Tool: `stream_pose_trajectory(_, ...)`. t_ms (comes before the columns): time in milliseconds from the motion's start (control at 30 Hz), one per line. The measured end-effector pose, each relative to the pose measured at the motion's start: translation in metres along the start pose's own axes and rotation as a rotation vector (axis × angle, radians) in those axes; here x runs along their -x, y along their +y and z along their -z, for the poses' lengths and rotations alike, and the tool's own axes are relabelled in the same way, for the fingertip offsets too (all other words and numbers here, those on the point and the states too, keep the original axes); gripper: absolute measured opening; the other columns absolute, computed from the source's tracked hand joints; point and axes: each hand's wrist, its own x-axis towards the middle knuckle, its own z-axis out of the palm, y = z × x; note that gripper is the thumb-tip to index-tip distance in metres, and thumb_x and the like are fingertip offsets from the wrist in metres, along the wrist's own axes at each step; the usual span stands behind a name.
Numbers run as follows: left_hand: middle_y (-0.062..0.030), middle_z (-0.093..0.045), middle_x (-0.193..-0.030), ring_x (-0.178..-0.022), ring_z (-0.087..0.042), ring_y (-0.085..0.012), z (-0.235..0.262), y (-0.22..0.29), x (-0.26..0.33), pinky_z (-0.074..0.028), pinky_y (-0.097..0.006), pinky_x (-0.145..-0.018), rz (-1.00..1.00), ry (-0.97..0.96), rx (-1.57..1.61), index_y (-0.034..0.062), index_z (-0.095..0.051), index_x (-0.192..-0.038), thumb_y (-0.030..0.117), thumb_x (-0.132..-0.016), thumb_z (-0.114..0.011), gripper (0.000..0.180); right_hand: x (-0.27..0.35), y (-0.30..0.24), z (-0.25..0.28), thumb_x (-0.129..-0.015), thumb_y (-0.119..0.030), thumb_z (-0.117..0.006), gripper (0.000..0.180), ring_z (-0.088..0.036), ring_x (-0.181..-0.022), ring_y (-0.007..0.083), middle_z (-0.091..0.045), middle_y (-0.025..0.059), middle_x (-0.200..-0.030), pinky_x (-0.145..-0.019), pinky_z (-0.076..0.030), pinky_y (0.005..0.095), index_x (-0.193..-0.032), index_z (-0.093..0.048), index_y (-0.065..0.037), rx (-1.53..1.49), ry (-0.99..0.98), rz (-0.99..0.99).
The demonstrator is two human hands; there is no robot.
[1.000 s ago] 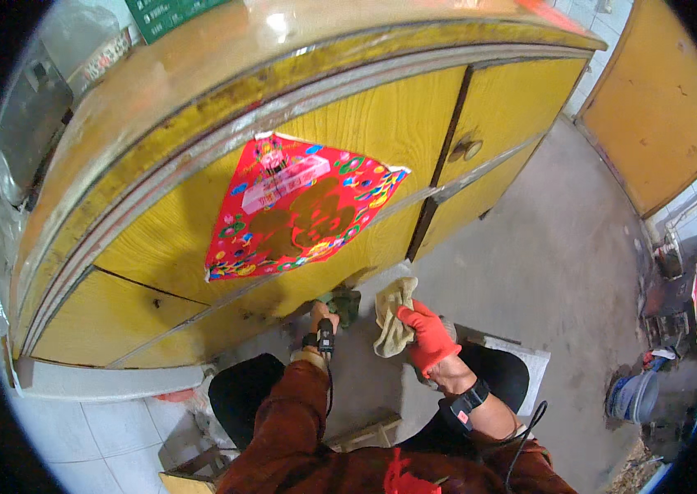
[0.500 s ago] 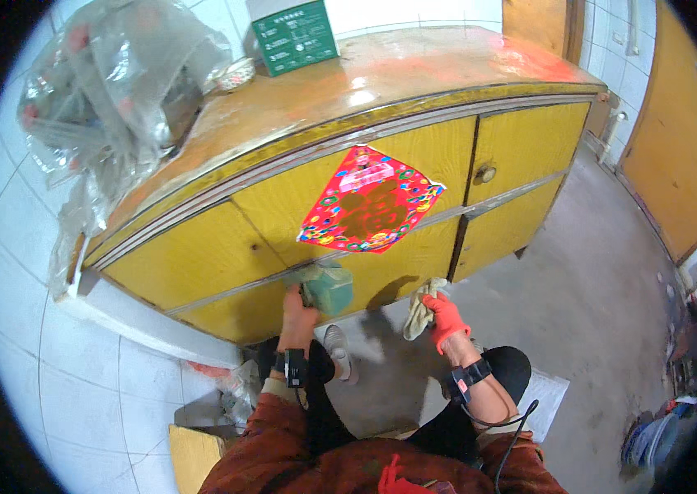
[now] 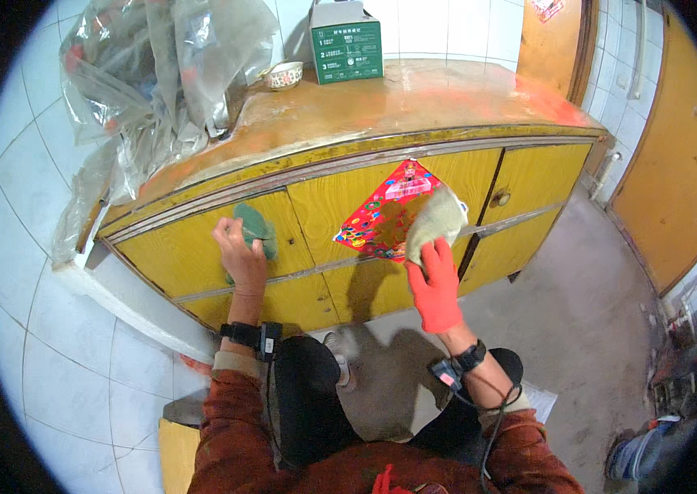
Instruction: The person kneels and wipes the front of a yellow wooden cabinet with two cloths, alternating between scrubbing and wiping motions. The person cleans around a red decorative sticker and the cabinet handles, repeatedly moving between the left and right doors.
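My bare left hand (image 3: 243,255) is closed on a folded green cloth (image 3: 256,230), at the left door of a low yellow wooden cabinet (image 3: 315,292). My right hand (image 3: 435,284) wears a red-orange glove and grips a pale beige cloth (image 3: 437,222). That cloth hangs in front of a red diamond-shaped paper decoration (image 3: 373,216) on the cabinet front, hiding its right part. Whether the beige cloth touches the decoration, I cannot tell.
On the cabinet top stand a green and white box (image 3: 347,51), a patterned bowl (image 3: 284,75) and a large clear plastic bag (image 3: 147,74) with things inside. A wooden door (image 3: 678,156) is at the right. My knees are close to the cabinet front.
My left hand has moved up and left with the green cloth, from the lower doors to the upper left door. The right hand has raised the beige cloth from low down to the decoration.
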Motion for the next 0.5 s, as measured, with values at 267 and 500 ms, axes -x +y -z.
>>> stream_pose_trajectory(267, -0.0201, -0.045, -0.120, -0.110, -0.049, -0.0417, -0.012, -0.018, 0.014, -0.045, -0.050, -0.089, -0.103, 0.056, 0.042, 0.0048, -0.045, -0.123, -0.007, -0.064, -0.069, 0.065, -0.091, -0.038, -0.061, -0.080, -0.006, -0.059, 0.060, -0.054, -0.107, 0.0370, -0.043, 0.0191, -0.146, -0.089, -0.044, 0.0470, -0.139, -0.049, -0.010, 0.560, 0.004, 0.353)
stream_pose_trajectory(500, -0.0237, -0.045, -0.120, -0.108, -0.050, -0.0438, -0.024, -0.022, 0.017, -0.045, -0.051, -0.090, -0.177, 0.168, 0.124, 0.0063, -0.038, -0.123, -0.010, -0.061, -0.066, 0.070, -0.066, -0.068, -0.137, -0.081, -0.013, -0.057, 0.041, -0.054, -0.113, 0.0385, -0.054, 0.0159, -0.124, -0.092, -0.046, 0.0506, -0.121, -0.056, -0.005, 0.402, -0.056, 0.732)
